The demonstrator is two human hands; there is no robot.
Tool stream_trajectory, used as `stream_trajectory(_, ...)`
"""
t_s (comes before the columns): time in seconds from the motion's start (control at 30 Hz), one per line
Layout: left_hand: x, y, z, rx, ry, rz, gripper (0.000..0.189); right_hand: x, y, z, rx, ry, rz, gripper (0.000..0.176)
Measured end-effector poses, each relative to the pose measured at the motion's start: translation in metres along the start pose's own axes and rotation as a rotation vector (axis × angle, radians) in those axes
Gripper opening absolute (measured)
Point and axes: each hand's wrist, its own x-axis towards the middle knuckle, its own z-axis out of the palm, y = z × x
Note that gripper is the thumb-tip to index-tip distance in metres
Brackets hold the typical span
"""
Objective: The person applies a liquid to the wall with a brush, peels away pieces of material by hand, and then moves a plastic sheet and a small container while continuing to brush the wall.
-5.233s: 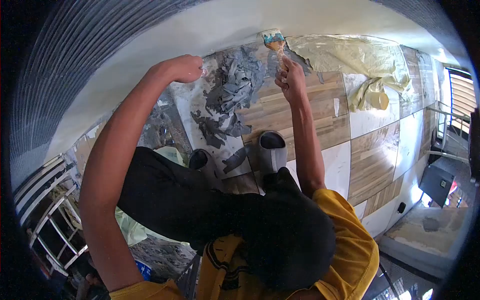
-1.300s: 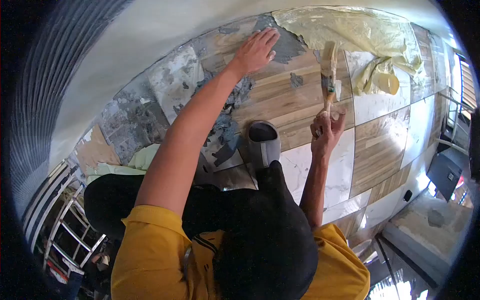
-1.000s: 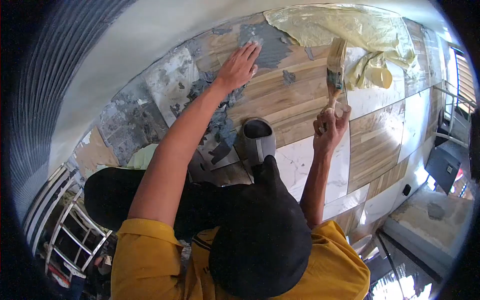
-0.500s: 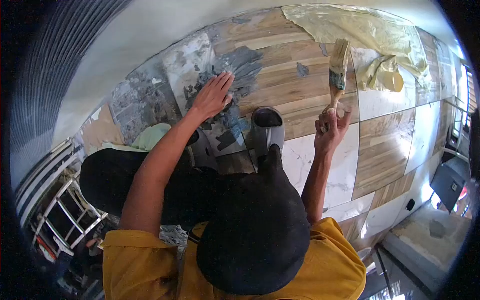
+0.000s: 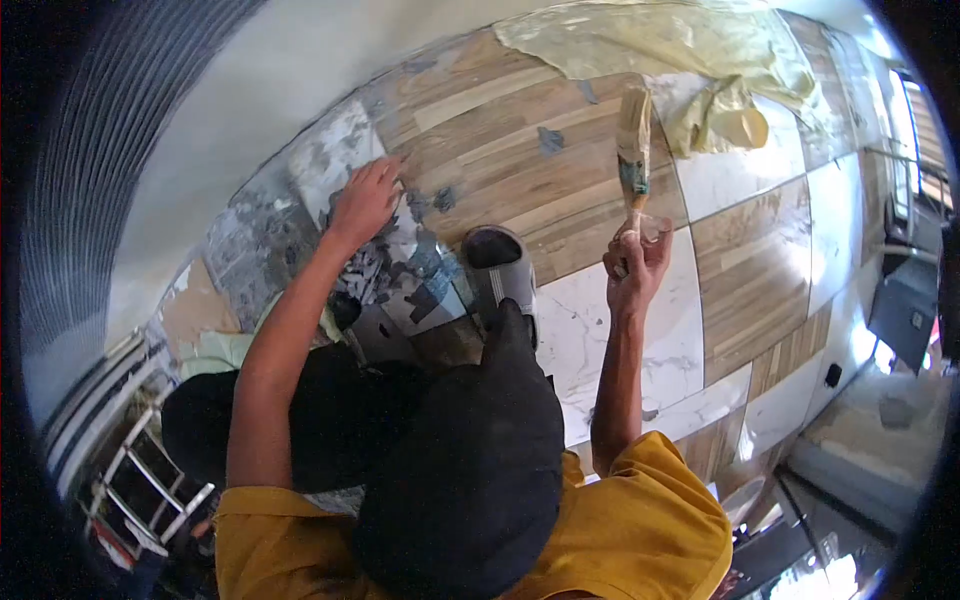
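Observation:
My right hand (image 5: 640, 260) is closed round the handle of a paintbrush (image 5: 634, 145), its bristles pointing away from me above the wood-patterned tiles (image 5: 500, 150). Low over the floor, my left hand (image 5: 368, 200) is at a pale, grey-smeared tile (image 5: 335, 145), with its fingers partly spread and nothing visible in them. Dark grey flakes (image 5: 365, 275) lie heaped just below that hand. Two small grey pieces (image 5: 550, 140) rest on the wood-patterned floor. A grey shoe (image 5: 495, 265) stands between my hands.
A crumpled yellowish plastic sheet (image 5: 680, 45) lies at the far side, with a roll of tape (image 5: 740, 128) by it. The pale wall (image 5: 240, 110) borders the floor at left. A metal rack (image 5: 150, 480) is at lower left, a dark panel (image 5: 905, 310) at right.
The view has shifted. My left hand has drawn the large grey flakes off the wood-patterned tile, toward the left. The brush remains in my right hand.

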Motion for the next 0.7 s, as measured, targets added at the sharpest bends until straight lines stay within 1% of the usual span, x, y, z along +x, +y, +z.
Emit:
stream_trajectory(0.07, 0.071, 0.016, 0.010, -0.063, 0.078, 0.174, 0.041, -0.010, -0.005, 0.002, 0.009, 0.040, -0.013, 0.026)
stream_trajectory(0.13, 0.144, 0.043, 0.012, -0.114, 0.054, 0.262, 0.045, -0.021, -0.019, 0.000, 0.009, 0.078, -0.030, 0.025)
stream_trajectory(0.2, 0.205, 0.061, 0.030, -0.154, 0.200, 0.361, 0.045, -0.033, -0.033, 0.005, -0.015, 0.160, -0.031, 0.025)
stream_trajectory(0.23, 0.229, 0.068, 0.037, -0.139, 0.210, 0.381, 0.045, -0.040, -0.037, -0.004, 0.043, 0.175, -0.036, 0.033)
stream_trajectory(0.3, 0.268, 0.070, 0.047, -0.103, 0.230, 0.394, 0.044, -0.051, -0.049, -0.005, 0.014, 0.279, -0.087, 0.034)
stream_trajectory(0.37, 0.286, 0.070, 0.059, -0.036, 0.100, 0.343, 0.052, -0.058, -0.056, -0.012, 0.023, 0.331, -0.116, 0.033)
stream_trajectory(0.4, 0.288, 0.071, 0.061, -0.033, 0.096, 0.327, 0.052, -0.059, -0.059, -0.017, 0.033, 0.339, -0.120, 0.032)
stream_trajectory(0.47, 0.282, 0.068, 0.068, -0.075, 0.166, 0.335, 0.054, -0.057, -0.060, -0.020, -0.001, 0.396, -0.136, 0.030)
stream_trajectory(0.6, 0.279, 0.060, 0.080, -0.058, 0.176, 0.332, 0.056, -0.041, -0.062, -0.024, 0.029, 0.336, -0.121, 0.029)
stream_trajectory(0.67, 0.265, 0.062, 0.076, -0.061, 0.214, 0.330, 0.047, -0.032, -0.064, -0.021, 0.034, 0.321, -0.127, 0.029)
stream_trajectory(0.7, 0.258, 0.061, 0.072, -0.056, 0.213, 0.329, 0.047, -0.027, -0.064, -0.019, 0.036, 0.291, -0.137, 0.029)
